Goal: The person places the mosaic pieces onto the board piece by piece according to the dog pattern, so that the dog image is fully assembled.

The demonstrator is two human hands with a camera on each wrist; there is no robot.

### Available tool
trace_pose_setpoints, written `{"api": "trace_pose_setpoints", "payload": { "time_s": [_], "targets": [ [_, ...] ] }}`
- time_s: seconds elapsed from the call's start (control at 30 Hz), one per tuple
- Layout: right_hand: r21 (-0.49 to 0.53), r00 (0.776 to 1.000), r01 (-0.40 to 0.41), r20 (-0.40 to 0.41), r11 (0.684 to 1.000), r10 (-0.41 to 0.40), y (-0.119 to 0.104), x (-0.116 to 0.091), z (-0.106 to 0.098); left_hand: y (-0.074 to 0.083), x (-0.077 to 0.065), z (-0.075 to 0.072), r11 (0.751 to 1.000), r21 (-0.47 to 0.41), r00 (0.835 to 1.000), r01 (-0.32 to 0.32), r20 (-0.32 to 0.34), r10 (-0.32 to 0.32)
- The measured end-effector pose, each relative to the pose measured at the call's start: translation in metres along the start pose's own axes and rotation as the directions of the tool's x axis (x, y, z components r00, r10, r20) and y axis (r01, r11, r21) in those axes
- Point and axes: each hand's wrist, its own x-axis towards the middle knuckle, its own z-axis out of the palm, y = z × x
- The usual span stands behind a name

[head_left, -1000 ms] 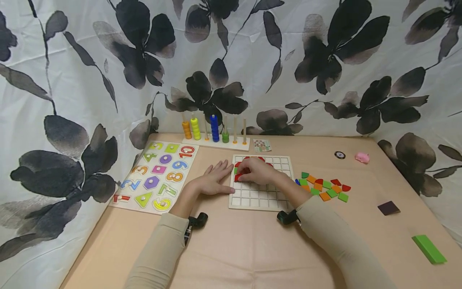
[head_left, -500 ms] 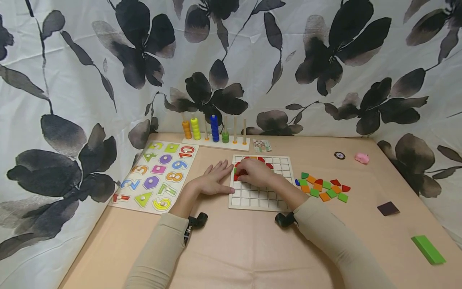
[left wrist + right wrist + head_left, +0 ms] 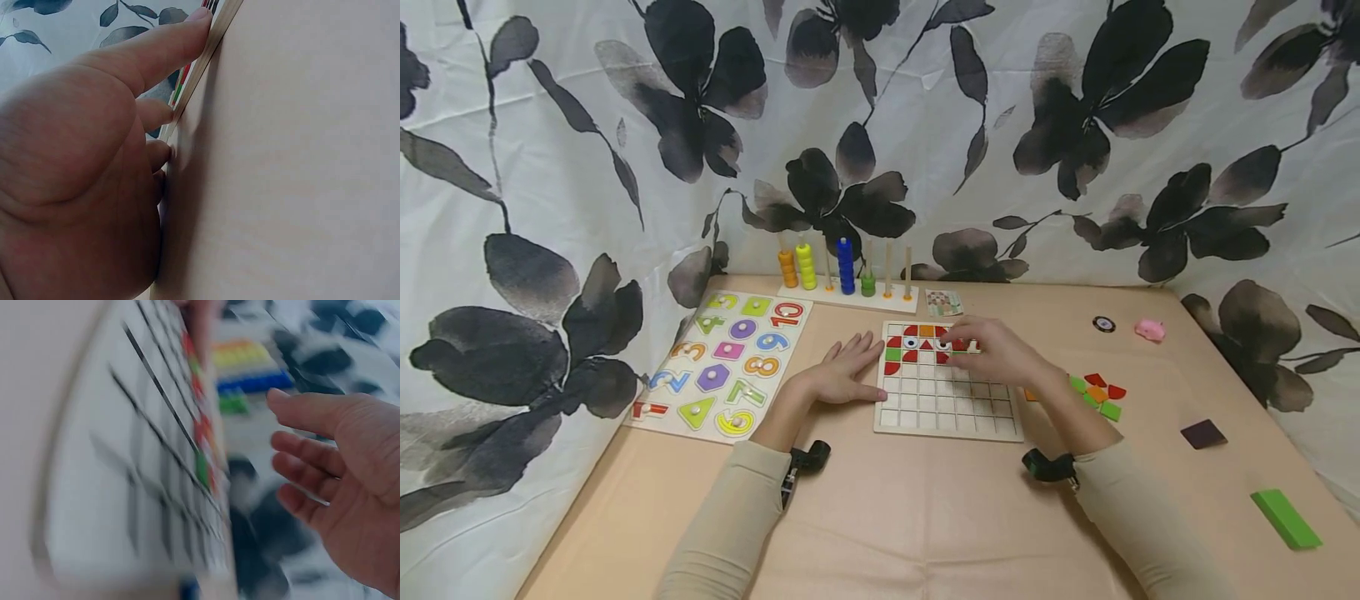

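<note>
A white grid board (image 3: pixel 936 423) lies in mid-table in the head view. Red, green and orange tiles, some curved or triangular, and eye discs fill parts of its upper rows, with a red curved tile (image 3: pixel 892 368) at the left. My left hand (image 3: pixel 838 377) lies spread, its fingertips and thumb at the board's left edge (image 3: pixel 219 31). Over the board's upper right hovers my right hand (image 3: pixel 1000 354), covering some tiles. In the right wrist view nothing shows between the thumb and the loosely bent fingers (image 3: pixel 306 456); the blurred board (image 3: pixel 87 519) is beside them.
Loose coloured tiles (image 3: pixel 1109 410) lie right of the board, partly behind the right forearm. A number-and-shape puzzle (image 3: pixel 797 329) is at left. Behind stand a peg stacker with rings (image 3: pixel 846 271) and a small picture card (image 3: pixel 943 302). Farther right sit a pink figure (image 3: pixel 1150 330) and a green block (image 3: pixel 1287 518).
My right hand has moved right, off the red curved tile at the board's left, uncovering the tiles there. The left hand has stayed in place.
</note>
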Motion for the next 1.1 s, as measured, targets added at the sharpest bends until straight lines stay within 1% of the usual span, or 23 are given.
{"api": "trace_pose_setpoints", "payload": {
  "time_s": [0.1, 0.17, 0.27, 0.33, 0.4, 0.5, 0.6, 0.77, 0.93, 1.1],
  "targets": [
    [0.005, 0.997, -0.060, -0.051, 0.998, 0.060, 0.020, -0.029, -0.028, -0.001, 0.000, 0.000, 1.000, -0.005, 1.000, 0.003, 0.001, -0.003],
    [0.001, 0.990, -0.116, -0.085, 0.993, 0.115, 0.035, -0.049, -0.045, -0.001, 0.001, 0.000, 1.000, -0.002, 1.000, 0.003, 0.000, -0.003],
    [0.019, 0.967, -0.225, -0.116, 0.974, 0.226, 0.058, -0.074, -0.064, -0.002, 0.001, 0.000, 1.000, 0.009, 1.000, 0.002, 0.000, -0.002],
    [0.044, 0.945, -0.309, -0.095, 0.950, 0.312, 0.071, -0.090, -0.073, -0.002, 0.001, 0.001, 1.000, 0.016, 1.000, 0.003, 0.006, -0.003],
    [0.060, 0.923, -0.376, -0.068, 0.925, 0.379, 0.083, -0.102, -0.079, -0.003, 0.001, 0.001, 1.000, 0.022, 1.000, 0.003, 0.013, -0.003],
    [0.063, 0.901, -0.432, -0.021, 0.899, 0.434, 0.098, -0.118, -0.085, -0.004, 0.002, 0.002, 1.000, 0.022, 1.000, 0.004, 0.012, -0.004],
    [0.078, 0.893, -0.449, 0.009, 0.890, 0.449, 0.109, -0.129, -0.089, -0.005, 0.002, 0.003, 1.000, 0.017, 1.000, 0.008, 0.007, -0.008],
    [0.095, 0.899, -0.437, 0.057, 0.894, 0.434, 0.123, -0.139, -0.091, -0.005, 0.002, 0.003, 1.000, 0.008, 1.000, 0.016, 0.011, -0.016],
    [0.090, 0.898, -0.436, 0.098, 0.895, 0.428, 0.130, -0.140, -0.090, -0.004, 0.002, 0.002, 1.000, 0.007, 1.000, 0.016, 0.013, -0.016],
    [0.089, 0.899, -0.433, 0.108, 0.897, 0.423, 0.135, -0.139, -0.088, -0.003, 0.002, 0.002, 1.000, 0.005, 1.000, 0.014, 0.013, -0.014]
  ]
}}
